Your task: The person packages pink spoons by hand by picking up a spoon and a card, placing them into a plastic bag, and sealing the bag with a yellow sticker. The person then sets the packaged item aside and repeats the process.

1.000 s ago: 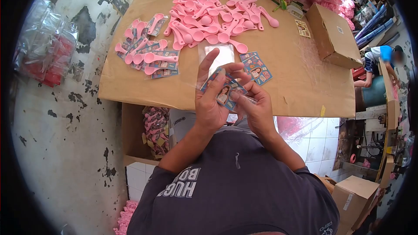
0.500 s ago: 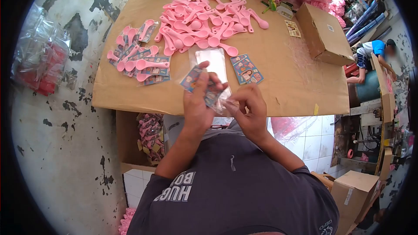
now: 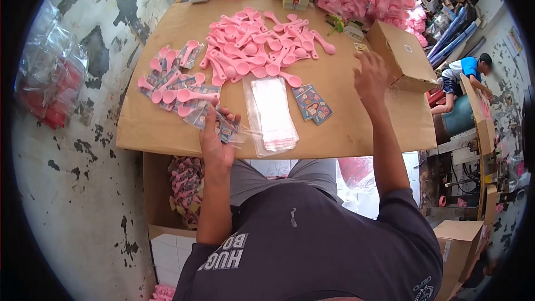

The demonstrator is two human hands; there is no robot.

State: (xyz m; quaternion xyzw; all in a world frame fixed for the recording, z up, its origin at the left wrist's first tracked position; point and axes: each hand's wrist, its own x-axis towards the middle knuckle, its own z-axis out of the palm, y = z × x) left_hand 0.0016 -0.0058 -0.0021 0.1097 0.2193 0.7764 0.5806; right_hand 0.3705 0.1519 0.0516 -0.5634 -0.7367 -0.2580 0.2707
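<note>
A brown cardboard-covered surface (image 3: pixel 167 128) stands beside a peeling grey wall (image 3: pixel 83 150). The left hand (image 3: pixel 216 139) holds a clear-bagged printed card (image 3: pixel 225 129); the right hand (image 3: pixel 370 75) hovers spread wide, far right, near loose pink plastic spoons (image 3: pixel 262 44).

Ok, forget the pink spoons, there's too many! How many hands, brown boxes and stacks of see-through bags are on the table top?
Hands: 2 (left hand holding a packet, right hand open)
Brown box: 1
Stack of clear bags: 1
Total: 4
</note>
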